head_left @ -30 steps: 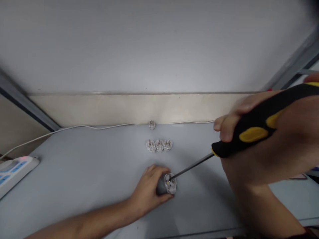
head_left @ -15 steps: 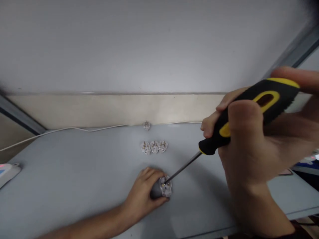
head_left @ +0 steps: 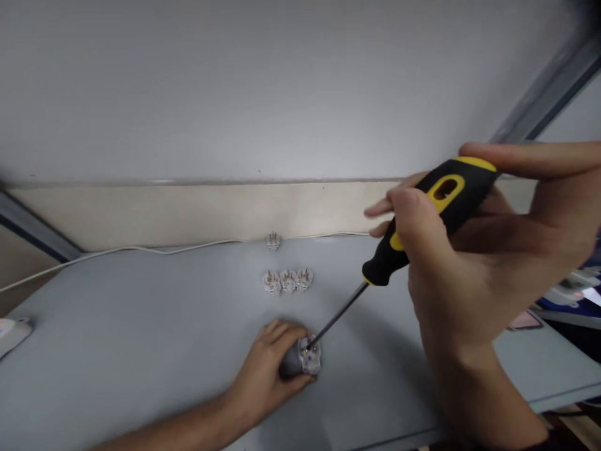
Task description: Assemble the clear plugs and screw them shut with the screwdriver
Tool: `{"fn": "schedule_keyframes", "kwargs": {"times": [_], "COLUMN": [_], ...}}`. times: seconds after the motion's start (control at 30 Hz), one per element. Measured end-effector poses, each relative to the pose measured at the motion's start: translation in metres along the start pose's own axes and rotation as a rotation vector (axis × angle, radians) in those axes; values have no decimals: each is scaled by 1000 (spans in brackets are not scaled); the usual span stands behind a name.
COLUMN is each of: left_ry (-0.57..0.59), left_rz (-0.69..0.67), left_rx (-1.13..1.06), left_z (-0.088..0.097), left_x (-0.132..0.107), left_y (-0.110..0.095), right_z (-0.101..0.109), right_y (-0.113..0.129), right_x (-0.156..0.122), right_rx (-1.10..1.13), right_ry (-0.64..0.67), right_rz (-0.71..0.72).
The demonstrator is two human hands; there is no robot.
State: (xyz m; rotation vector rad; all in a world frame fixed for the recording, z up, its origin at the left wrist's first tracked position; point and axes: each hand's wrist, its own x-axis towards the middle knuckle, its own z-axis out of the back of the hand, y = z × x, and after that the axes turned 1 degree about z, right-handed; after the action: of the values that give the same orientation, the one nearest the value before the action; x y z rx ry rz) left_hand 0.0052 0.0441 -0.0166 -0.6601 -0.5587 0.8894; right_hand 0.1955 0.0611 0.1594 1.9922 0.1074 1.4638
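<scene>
My left hand (head_left: 265,366) is shut around a grey plug body (head_left: 291,362), whose clear three-pin face (head_left: 310,357) points up and to the right. My right hand (head_left: 474,263) grips a screwdriver with a black and yellow handle (head_left: 446,203). Its thin metal shaft (head_left: 338,314) slants down, and the tip rests in a screw recess on the plug face. A row of 3 clear plug parts (head_left: 288,281) lies on the grey table above my left hand, with a single similar part (head_left: 273,241) beyond them.
A white cable (head_left: 141,250) runs along the foot of the cream wall panel (head_left: 188,213). Part of a white power strip (head_left: 12,333) shows at the left edge. Beyond the table's right edge (head_left: 563,388), some cluttered items (head_left: 563,294) show.
The whole view has shifted slightly, with the power strip sliding toward the left edge. The screwdriver handle has turned within my right hand's fingers, and its tip stays on the plug.
</scene>
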Motion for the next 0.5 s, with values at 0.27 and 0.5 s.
{"fn": "schedule_keyframes", "kwargs": {"times": [0.27,0.5], "left_ry": [4,6], "left_rz": [-24,-32], "left_rx": [18,26], "left_z": [3,2], "left_x": [1,1], "left_y": [-4,-3], "right_z": [6,10], "right_y": [-1,-3], "right_x": [15,20], "right_rx": [50,79], "right_ry": [174,162], "right_rz": [-66,53]}}
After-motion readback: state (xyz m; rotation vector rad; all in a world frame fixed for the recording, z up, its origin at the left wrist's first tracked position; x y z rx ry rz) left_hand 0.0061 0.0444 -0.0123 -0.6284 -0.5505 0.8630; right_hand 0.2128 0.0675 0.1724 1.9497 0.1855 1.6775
